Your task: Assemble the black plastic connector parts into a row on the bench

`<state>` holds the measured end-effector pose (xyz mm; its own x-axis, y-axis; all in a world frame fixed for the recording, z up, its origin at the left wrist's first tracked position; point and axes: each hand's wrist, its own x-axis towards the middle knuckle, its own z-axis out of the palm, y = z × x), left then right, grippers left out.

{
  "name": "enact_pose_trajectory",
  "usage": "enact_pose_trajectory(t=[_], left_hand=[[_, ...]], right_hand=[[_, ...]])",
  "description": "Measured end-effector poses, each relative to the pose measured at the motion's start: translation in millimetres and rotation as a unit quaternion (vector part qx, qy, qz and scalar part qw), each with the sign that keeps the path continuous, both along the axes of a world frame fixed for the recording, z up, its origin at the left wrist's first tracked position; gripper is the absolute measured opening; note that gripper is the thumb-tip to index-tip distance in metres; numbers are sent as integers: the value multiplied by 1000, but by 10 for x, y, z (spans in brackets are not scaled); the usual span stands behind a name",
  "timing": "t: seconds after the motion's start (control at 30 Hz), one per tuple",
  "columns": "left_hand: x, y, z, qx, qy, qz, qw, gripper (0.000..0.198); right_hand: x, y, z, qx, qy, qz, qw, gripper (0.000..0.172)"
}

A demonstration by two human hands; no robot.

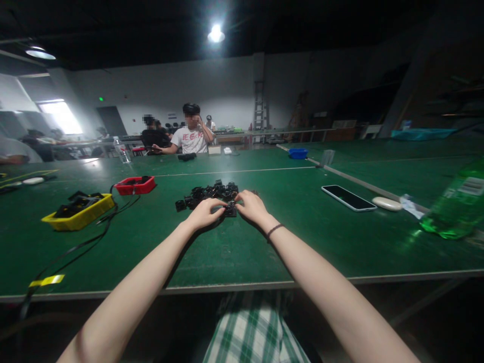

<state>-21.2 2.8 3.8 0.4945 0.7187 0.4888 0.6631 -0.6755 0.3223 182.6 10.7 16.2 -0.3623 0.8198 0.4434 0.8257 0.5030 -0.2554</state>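
Overhead: near-black ceiling (321, 25), round white lamp (216, 35), lit
Rear: plain pale-grey wall (159, 83), tall grey metal ladder (259, 108) standing in front
Left: bright rectangular window (62, 117) (blown out), dark door-like panel (109, 121)
Front: wide green-topped worktable (227, 262)
Light: dim, right side darkest

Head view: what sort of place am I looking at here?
Probably a workshop or small assembly room: a broad green-topped worktable bears a heap of small black parts and a yellow rectangular tray filled with black pieces.
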Motion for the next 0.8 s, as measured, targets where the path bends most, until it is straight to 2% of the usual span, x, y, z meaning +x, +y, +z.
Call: enact_pose_trajectory(t=[0.27,0.53,0.8], left_hand=[[-2,-1,0,-1,4,6,1000,28],[-3,0,-6,4,5,9,1000,30],[-11,11,-15,6,6,9,1000,29]], right_hand=[[-3,2,-3,-12,5,-12,1000,13],[-11,36,-47,-5,11,39,999,30],[-11,15,-27,-8,-9,33,999,27]])
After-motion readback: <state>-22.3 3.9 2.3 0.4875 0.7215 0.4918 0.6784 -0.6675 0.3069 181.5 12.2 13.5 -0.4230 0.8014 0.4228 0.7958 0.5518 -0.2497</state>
